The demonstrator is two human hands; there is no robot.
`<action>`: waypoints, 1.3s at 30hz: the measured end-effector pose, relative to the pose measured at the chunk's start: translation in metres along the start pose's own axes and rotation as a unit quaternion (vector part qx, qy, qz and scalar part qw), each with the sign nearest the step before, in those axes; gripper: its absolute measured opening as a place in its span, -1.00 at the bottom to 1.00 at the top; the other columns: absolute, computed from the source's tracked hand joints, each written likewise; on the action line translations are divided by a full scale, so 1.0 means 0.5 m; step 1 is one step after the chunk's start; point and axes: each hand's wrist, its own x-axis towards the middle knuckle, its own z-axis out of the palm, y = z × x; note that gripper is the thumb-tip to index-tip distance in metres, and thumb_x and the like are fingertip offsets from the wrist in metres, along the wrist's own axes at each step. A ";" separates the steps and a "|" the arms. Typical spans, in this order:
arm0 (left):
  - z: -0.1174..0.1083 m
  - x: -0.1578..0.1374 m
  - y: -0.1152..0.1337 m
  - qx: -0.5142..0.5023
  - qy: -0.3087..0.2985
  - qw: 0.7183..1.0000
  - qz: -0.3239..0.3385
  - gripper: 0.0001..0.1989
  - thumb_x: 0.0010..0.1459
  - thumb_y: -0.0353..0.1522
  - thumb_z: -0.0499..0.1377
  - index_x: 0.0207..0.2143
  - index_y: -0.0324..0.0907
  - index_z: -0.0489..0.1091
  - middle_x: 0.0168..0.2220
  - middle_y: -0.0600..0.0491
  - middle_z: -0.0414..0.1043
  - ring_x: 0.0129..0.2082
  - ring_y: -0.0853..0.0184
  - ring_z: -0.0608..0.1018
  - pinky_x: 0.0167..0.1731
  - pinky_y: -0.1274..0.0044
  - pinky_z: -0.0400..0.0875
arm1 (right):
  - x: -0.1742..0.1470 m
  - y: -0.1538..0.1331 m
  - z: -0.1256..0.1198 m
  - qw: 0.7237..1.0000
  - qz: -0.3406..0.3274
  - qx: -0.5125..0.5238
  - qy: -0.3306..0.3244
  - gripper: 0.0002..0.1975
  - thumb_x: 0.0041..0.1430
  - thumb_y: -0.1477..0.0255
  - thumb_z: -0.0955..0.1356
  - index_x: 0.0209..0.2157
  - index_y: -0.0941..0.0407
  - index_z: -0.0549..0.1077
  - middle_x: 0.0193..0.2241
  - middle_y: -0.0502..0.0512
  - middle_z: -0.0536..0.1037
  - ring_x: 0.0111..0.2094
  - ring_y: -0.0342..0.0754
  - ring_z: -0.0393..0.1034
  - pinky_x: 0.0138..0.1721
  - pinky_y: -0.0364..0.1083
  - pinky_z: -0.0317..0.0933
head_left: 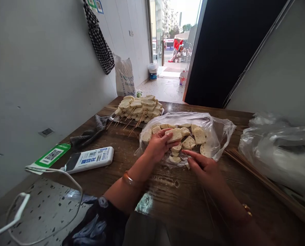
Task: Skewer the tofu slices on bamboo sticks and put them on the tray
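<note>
My left hand [157, 145] is closed around a pale, thick bread slice [174, 135], held above an opened clear plastic bag [219, 131]. My right hand [206, 167] pinches thin wooden skewers [206, 200], whose long ends trail down below the palm. One skewer tip points up toward the underside of the held slice; whether it has entered the slice I cannot tell. More loose slices [189, 142] lie spread on the bag beneath and behind both hands. Beyond, a tray [114, 118] carries a heaped stack of skewered slices [142, 106], sticks facing me.
At left on the wooden table [157, 191] are a white payment device [91, 160], a green QR card [51, 155] and a dark cloth [89, 133]. A white cable [75, 184] loops nearby. Bundled skewers [255, 171] and plastic bags [282, 147] occupy the right side.
</note>
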 end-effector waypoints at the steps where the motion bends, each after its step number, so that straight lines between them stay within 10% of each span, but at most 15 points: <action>1: 0.002 -0.001 -0.002 -0.003 0.000 1.000 -0.003 -0.69 0.02 -0.43 0.33 -0.18 -0.29 0.36 -0.28 -0.04 0.53 -0.37 0.28 0.63 -0.40 0.56 0.55 | -0.001 0.000 -0.001 1.000 -0.001 -0.007 0.004 -0.59 0.16 0.29 0.28 -0.06 0.16 0.58 -0.62 0.00 0.46 -0.62 -0.15 0.19 -0.58 -0.18 0.12; 39: 0.028 -0.022 -0.021 -0.051 0.007 0.999 -0.003 -0.76 0.02 -0.47 0.32 -0.24 -0.28 0.38 -0.32 -0.01 0.55 -0.32 0.25 0.63 -0.19 0.40 0.54 | -0.005 0.015 0.005 1.000 -0.012 -0.017 0.006 -0.58 0.22 0.31 0.27 0.01 0.20 0.53 -0.24 0.15 0.65 -0.37 -0.03 0.48 -0.35 -0.11 0.32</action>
